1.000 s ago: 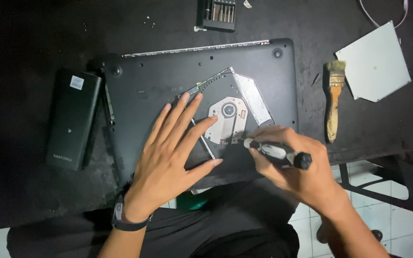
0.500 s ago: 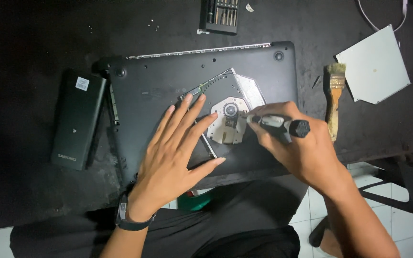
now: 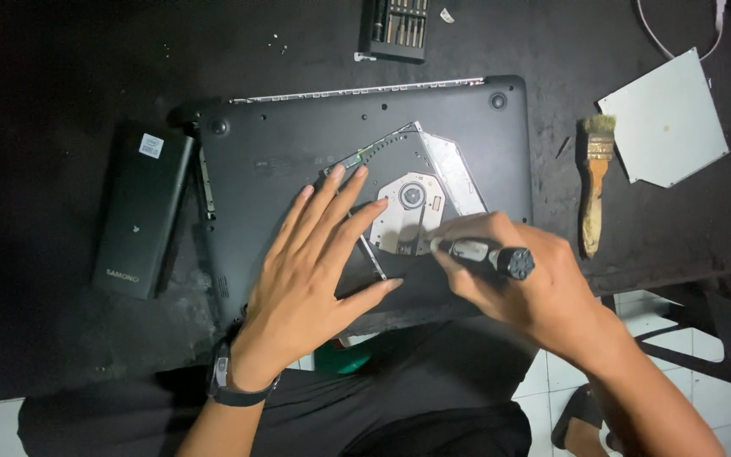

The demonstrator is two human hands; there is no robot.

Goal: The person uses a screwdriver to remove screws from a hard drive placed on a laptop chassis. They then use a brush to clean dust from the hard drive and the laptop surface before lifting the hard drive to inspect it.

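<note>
A dark laptop (image 3: 298,144) lies upside down on the black table. On its base rests an opened optical drive (image 3: 412,207) with a silver round mechanism showing. My left hand (image 3: 315,271) lies flat, fingers spread, on the left part of the drive and the laptop base. My right hand (image 3: 526,283) grips a small screwdriver (image 3: 488,254) with a black and silver handle. Its tip points at the lower right edge of the drive mechanism. A dark watch sits on my left wrist.
A black battery pack (image 3: 141,211) lies left of the laptop. A bit set in a case (image 3: 395,25) stands at the top. Right of the laptop lie a wooden-handled brush (image 3: 594,182) and a grey metal cover plate (image 3: 666,118). The table's front edge runs below my hands.
My right hand has moved the screwdriver from the drive's hub down to its lower right edge. My left hand has stayed flat on the drive.
</note>
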